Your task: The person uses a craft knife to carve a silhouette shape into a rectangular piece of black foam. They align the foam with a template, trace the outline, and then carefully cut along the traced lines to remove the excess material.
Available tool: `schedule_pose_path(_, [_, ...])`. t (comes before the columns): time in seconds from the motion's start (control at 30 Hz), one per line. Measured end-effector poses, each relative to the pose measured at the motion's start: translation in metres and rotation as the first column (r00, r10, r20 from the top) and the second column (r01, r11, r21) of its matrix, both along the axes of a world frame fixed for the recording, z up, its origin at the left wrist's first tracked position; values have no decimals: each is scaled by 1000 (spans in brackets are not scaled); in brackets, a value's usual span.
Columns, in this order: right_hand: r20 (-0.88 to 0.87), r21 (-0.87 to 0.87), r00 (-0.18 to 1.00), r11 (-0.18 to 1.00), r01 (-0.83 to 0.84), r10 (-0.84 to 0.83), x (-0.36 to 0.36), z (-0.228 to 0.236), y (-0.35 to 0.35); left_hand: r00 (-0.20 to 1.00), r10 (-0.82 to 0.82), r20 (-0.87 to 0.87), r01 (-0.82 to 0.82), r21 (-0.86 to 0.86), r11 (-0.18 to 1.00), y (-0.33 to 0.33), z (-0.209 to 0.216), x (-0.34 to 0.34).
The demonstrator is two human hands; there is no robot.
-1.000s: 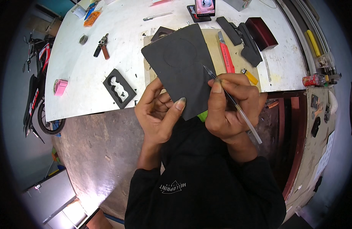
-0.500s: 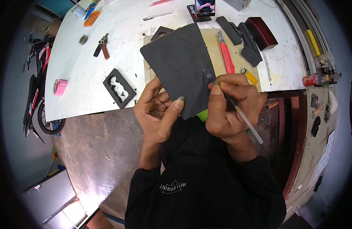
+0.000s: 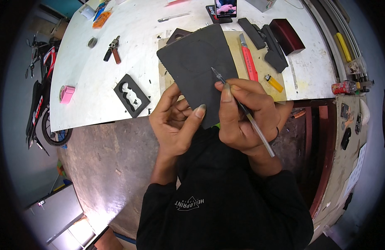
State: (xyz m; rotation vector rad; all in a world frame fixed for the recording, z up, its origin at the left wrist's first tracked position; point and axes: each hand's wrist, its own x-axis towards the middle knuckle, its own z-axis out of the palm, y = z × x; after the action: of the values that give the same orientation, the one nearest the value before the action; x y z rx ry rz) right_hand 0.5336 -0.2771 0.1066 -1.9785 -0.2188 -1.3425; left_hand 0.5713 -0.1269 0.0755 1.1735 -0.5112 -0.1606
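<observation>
My left hand (image 3: 176,121) grips a dark grey foam sheet (image 3: 201,58) by its lower left edge, thumb on top and fingers beneath. The sheet is tilted up over the table's near edge, and a faint circle is drawn on its upper part. Between the thumb and fingers of my right hand (image 3: 249,112) is a clear-barrelled pen (image 3: 256,132). Its tip points at the sheet, just by the lower side of the circle; whether it touches cannot be made out. Behind the sheet, another dark foam piece with a hole (image 3: 177,35) is partly hidden.
On the white table (image 3: 138,46) lie a red cutter knife (image 3: 249,58), a yellow lighter (image 3: 274,83), a foam frame with cut-outs (image 3: 132,96), keys (image 3: 113,50) and pink tape (image 3: 67,94). A dark red box (image 3: 287,36) and a phone on a stand (image 3: 226,8) are farther back.
My right hand and the pen have moved left and slightly up, bringing the tip toward the circle. The sheet and my left hand have shifted a little to the right.
</observation>
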Motion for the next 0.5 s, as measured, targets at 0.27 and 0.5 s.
schedule_pose_path(0.27, [-24, -17, 991, 992, -129, 128, 1, -4, 2, 999, -1, 44, 2, -10, 1000, -1, -2, 1])
schedule_pose_path(0.5, [-4, -46, 981, 980, -193, 193, 5, -6, -1, 998, 1, 59, 0, -9, 1000, 1, -4, 2])
